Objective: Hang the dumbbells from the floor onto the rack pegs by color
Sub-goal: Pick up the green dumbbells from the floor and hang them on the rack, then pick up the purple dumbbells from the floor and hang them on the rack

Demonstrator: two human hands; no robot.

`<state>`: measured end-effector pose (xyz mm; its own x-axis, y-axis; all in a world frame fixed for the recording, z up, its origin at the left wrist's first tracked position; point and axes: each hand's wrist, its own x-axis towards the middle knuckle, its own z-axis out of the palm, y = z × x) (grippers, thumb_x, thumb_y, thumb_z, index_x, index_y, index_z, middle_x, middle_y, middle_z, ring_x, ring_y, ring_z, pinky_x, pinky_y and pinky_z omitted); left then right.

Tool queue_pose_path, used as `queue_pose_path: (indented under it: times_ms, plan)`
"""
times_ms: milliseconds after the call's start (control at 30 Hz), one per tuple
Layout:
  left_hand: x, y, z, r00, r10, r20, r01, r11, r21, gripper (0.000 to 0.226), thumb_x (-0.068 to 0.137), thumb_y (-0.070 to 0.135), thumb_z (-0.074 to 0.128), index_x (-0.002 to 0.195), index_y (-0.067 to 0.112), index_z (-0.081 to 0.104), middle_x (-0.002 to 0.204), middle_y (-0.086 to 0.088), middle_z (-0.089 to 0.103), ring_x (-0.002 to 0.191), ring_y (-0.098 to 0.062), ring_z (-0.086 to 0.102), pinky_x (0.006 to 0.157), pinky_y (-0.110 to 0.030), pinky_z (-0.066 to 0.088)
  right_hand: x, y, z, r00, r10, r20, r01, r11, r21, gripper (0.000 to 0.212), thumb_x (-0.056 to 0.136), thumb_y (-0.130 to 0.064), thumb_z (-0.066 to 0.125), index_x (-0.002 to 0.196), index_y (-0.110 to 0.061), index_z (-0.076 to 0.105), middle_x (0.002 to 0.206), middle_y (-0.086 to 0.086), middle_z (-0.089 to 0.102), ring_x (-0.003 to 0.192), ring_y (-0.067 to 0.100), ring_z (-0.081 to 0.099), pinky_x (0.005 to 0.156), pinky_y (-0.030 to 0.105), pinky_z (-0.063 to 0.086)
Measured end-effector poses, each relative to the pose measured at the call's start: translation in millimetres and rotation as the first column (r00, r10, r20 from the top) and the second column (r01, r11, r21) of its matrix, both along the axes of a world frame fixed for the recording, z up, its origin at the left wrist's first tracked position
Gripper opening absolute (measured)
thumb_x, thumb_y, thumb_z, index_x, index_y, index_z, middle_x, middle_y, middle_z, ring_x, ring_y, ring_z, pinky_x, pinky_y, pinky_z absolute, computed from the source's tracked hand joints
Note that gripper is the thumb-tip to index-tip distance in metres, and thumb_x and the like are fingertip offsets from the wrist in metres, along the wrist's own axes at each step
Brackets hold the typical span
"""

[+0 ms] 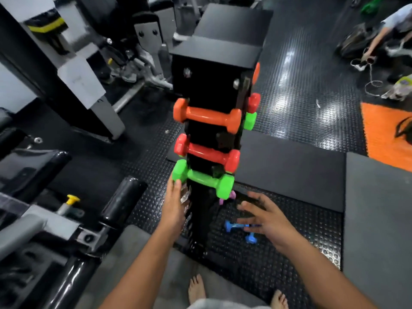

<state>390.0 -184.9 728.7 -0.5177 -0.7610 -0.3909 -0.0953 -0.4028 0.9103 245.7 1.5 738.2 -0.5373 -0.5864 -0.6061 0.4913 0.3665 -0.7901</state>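
A black upright rack (214, 70) stands before me. On its near side hang an orange dumbbell (207, 115), a red dumbbell (208, 153) and a green dumbbell (204, 179), top to bottom. On the far right side I see ends of an orange, a red (254, 102) and a green dumbbell (250, 120). My left hand (175, 205) has straight fingers touching the left head of the near green dumbbell. My right hand (266, 217) hovers spread and holds nothing, above a blue dumbbell (234, 226) on the floor. A second blue dumbbell (251, 238) and a pink one (227, 197) lie nearby.
Gym machines and padded benches (66, 90) crowd the left. Dark mats (289, 168) lie right of the rack, an orange mat (383, 134) beyond. Another person (388, 27) crouches far right beside cables. My bare feet (196, 291) stand on a grey mat.
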Motion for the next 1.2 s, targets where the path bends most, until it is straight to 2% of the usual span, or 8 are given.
queue_pose_path:
  times_ms: [133,233,400,533,667,900,1100,1200]
  plan:
    - [-4,32,-15,0.984,0.169,0.063,-0.173,0.983,0.056,0.040,0.109,0.037,0.036,0.148,0.035,0.042,0.136,0.006,0.058,0.115,-0.012,0.064,0.092,-0.034,0.055,-47,47,-34,0.999,0.024,0.046,-0.027,0.998,0.063,0.038,0.096,-0.017,0.067,0.132,-0.021,0.055,0.116,0.011,0.077,0.102,0.046,0.073,0.085,0.047,0.056]
    - [-10,63,-26,0.924,0.366,0.113,-0.363,0.931,-0.041,0.030,0.109,0.024,0.039,0.136,0.025,0.052,0.116,0.007,0.065,0.097,-0.006,0.068,0.074,-0.020,0.058,-89,87,-61,0.995,0.074,0.063,-0.081,0.991,0.110,0.035,0.096,-0.017,0.067,0.129,-0.020,0.056,0.115,0.010,0.077,0.090,0.037,0.076,0.076,0.041,0.057]
    - [-20,148,-69,0.779,0.529,0.338,-0.550,0.834,-0.037,0.019,0.108,0.032,0.040,0.114,0.027,0.058,0.125,0.000,0.060,0.129,-0.027,0.055,0.087,-0.038,0.046,-163,140,-100,0.965,0.244,0.099,-0.261,0.935,0.240,0.018,0.099,-0.020,0.063,0.116,-0.024,0.059,0.111,0.009,0.076,0.083,0.027,0.071,0.069,0.033,0.052]
    - [-66,201,-96,0.811,0.407,0.421,-0.512,0.842,0.170,0.021,0.108,0.031,0.041,0.122,0.024,0.056,0.132,-0.002,0.058,0.123,-0.024,0.054,0.101,-0.046,0.042,-213,164,-130,0.934,0.339,0.113,-0.357,0.866,0.350,0.018,0.099,-0.028,0.062,0.117,-0.025,0.060,0.087,-0.007,0.078,0.083,0.025,0.073,0.069,0.032,0.051]
    - [-113,211,-109,0.868,0.267,0.419,-0.400,0.876,0.270,0.023,0.106,0.031,0.047,0.125,0.023,0.057,0.129,-0.001,0.062,0.122,-0.023,0.056,0.081,-0.037,0.046,-251,172,-144,0.926,0.362,0.107,-0.373,0.829,0.416,0.018,0.097,-0.031,0.063,0.113,-0.024,0.062,0.105,0.002,0.077,0.080,0.023,0.072,0.070,0.035,0.051]
    - [-184,185,-148,0.923,-0.053,0.381,-0.102,0.921,0.376,0.016,0.105,0.036,0.048,0.112,0.031,0.062,0.130,0.002,0.063,0.123,-0.021,0.057,0.099,-0.045,0.048,-306,162,-165,0.950,0.308,0.055,-0.291,0.807,0.514,0.002,0.100,-0.017,0.059,0.101,-0.018,0.061,0.096,0.009,0.069,0.064,0.022,0.062,0.051,0.024,0.039]
    - [-216,182,-163,0.903,-0.123,0.412,-0.094,0.879,0.468,0.021,0.105,0.031,0.048,0.118,0.023,0.062,0.126,0.001,0.063,0.121,-0.022,0.057,0.098,-0.045,0.047,-336,151,-175,0.913,0.390,0.120,-0.387,0.730,0.564,0.007,0.098,-0.018,0.061,0.104,-0.016,0.063,0.095,0.008,0.071,0.068,0.022,0.062,0.056,0.027,0.042]
    - [-230,187,-176,0.896,-0.102,0.432,-0.142,0.857,0.496,0.017,0.104,0.033,0.050,0.112,0.026,0.064,0.125,-0.001,0.065,0.117,-0.023,0.059,0.085,-0.038,0.049,-357,144,-194,0.883,0.446,0.147,-0.442,0.685,0.580,0.008,0.094,-0.017,0.061,0.100,-0.017,0.065,0.092,0.006,0.071,0.071,0.023,0.062,0.059,0.028,0.042]
